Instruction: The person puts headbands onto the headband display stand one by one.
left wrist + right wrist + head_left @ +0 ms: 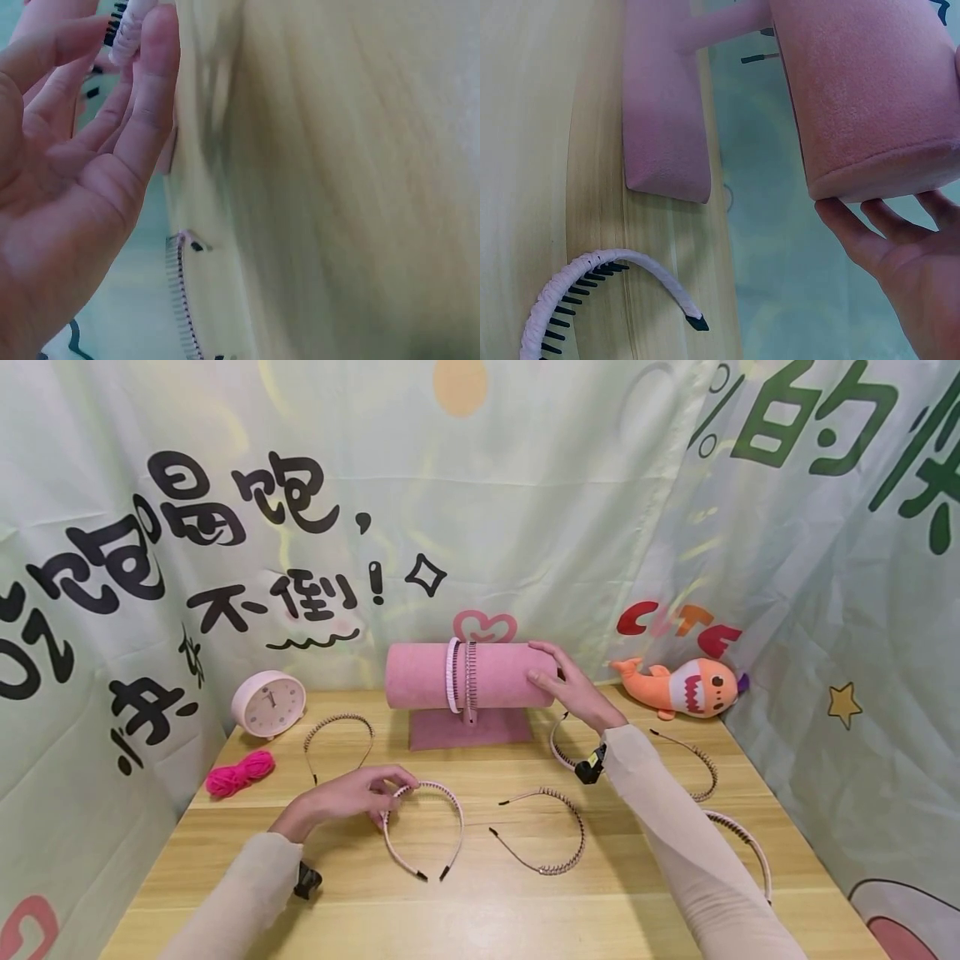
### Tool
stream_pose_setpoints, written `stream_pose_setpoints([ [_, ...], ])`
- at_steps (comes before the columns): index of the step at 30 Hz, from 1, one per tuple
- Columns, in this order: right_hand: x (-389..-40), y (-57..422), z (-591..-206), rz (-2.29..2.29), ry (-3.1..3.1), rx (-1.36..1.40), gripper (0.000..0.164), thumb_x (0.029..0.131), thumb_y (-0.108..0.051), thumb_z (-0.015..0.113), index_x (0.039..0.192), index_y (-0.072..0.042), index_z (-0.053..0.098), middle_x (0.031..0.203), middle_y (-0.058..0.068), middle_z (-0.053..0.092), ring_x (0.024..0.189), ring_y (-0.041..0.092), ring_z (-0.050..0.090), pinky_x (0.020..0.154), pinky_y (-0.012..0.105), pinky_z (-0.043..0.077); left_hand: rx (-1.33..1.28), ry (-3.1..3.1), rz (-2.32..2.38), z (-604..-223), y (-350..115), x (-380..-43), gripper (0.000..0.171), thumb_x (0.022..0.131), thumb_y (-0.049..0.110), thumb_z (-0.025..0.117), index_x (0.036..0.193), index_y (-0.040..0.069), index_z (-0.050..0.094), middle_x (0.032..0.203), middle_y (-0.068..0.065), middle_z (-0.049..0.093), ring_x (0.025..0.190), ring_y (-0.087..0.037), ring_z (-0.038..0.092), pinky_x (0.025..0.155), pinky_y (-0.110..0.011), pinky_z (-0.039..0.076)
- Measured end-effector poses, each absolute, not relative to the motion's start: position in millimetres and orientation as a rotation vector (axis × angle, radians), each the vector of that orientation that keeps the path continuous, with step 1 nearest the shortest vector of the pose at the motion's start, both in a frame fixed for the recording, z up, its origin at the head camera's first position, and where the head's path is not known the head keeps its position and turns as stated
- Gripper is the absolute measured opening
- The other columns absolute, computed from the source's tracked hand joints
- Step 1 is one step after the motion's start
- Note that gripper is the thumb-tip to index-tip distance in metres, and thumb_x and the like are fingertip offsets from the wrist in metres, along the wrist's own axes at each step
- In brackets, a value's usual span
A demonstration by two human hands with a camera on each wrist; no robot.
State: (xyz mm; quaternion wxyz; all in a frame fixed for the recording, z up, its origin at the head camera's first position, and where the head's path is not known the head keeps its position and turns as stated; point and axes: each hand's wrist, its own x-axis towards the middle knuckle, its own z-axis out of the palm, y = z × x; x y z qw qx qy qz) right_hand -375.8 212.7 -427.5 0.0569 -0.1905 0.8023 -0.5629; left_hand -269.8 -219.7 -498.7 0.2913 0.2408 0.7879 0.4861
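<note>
My left hand (347, 798) pinches a pale pink headband (462, 820) by the left side of its arc, its black tips pointing toward me; in the left wrist view the wrapped band (129, 31) shows between thumb and fingers. My right hand (577, 687) holds the right end of a pink velvet headband stand (420, 677). In the right wrist view, fingertips (847, 217) press against that end of the roll. A white headband (452, 675) and a thinner toothed headband (471, 672) sit around the roll's middle.
Several headbands lie about: a beaded one (581, 827) at centre right, another (337, 718) at back left, more by my right arm. A pink clock (268, 704) and magenta yarn (240, 775) stand left; an orange plush toy (686, 687) sits back right, before the printed curtain.
</note>
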Motion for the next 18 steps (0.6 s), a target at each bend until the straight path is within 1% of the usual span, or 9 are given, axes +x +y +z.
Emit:
stream_pose_setpoints([
  [4,-376.5,212.9,-428.7,-1.706,2.447,-0.596,0.062,0.111,-0.045,0.063,0.167,-0.040,0.035,0.178,0.001,0.025,0.162,0.035,0.032,0.126,0.068,0.035,0.649,2.097,1.343,-495.2,-229.8,-271.5,0.052,0.107,0.006,0.064,0.157,0.009,0.054,0.150,-0.032,0.054,0.108,-0.034,0.071,0.080,-0.041,0.067],
  [6,-376.9,212.9,-428.7,-1.702,2.458,-0.602,0.062,0.111,-0.045,0.062,0.167,-0.040,0.036,0.178,0.002,0.026,0.162,0.035,0.033,0.126,0.068,0.036,0.634,2.104,1.362,-491.9,-234.5,-272.0,0.054,0.107,0.008,0.065,0.159,0.012,0.054,0.150,-0.032,0.053,0.110,-0.037,0.071,0.080,-0.043,0.067],
  [9,-377.3,212.8,-428.8,-1.697,2.470,-0.606,0.061,0.111,-0.045,0.062,0.166,-0.040,0.037,0.178,0.002,0.027,0.162,0.036,0.033,0.126,0.068,0.035,0.600,2.130,1.388,-487.0,-241.4,-272.4,0.049,0.109,0.015,0.065,0.157,0.014,0.058,0.151,-0.029,0.055,0.110,-0.039,0.069,0.081,-0.046,0.068],
  [11,-377.1,212.7,-428.9,-1.695,2.471,-0.605,0.061,0.111,-0.046,0.062,0.166,-0.040,0.037,0.178,0.002,0.027,0.162,0.035,0.032,0.127,0.068,0.034,0.579,2.156,1.405,-484.0,-245.4,-272.9,0.044,0.112,0.022,0.063,0.155,0.015,0.061,0.153,-0.028,0.056,0.116,-0.041,0.066,0.080,-0.047,0.068],
  [15,-376.6,212.5,-429.0,-1.694,2.471,-0.608,0.061,0.111,-0.045,0.062,0.166,-0.040,0.036,0.178,0.001,0.026,0.162,0.035,0.032,0.127,0.069,0.034,0.542,2.169,1.467,-476.6,-251.5,-272.9,0.042,0.114,0.029,0.059,0.152,0.012,0.064,0.156,-0.028,0.053,0.129,-0.045,0.057,0.080,-0.049,0.068],
  [17,-376.8,212.2,-428.9,-1.695,2.473,-0.612,0.061,0.111,-0.045,0.062,0.166,-0.039,0.036,0.178,0.002,0.026,0.162,0.035,0.032,0.127,0.068,0.034,0.529,2.158,1.504,-471.1,-254.0,-272.4,0.043,0.114,0.028,0.060,0.153,0.010,0.063,0.157,-0.030,0.051,0.130,-0.047,0.055,0.080,-0.051,0.068],
  [18,-376.8,211.9,-428.7,-1.698,2.471,-0.615,0.061,0.112,-0.045,0.062,0.166,-0.039,0.037,0.178,0.002,0.027,0.162,0.035,0.033,0.126,0.068,0.035,0.522,2.156,1.524,-468.0,-255.2,-272.3,0.044,0.113,0.027,0.061,0.153,0.008,0.062,0.158,-0.030,0.050,0.129,-0.046,0.057,0.080,-0.051,0.068],
])
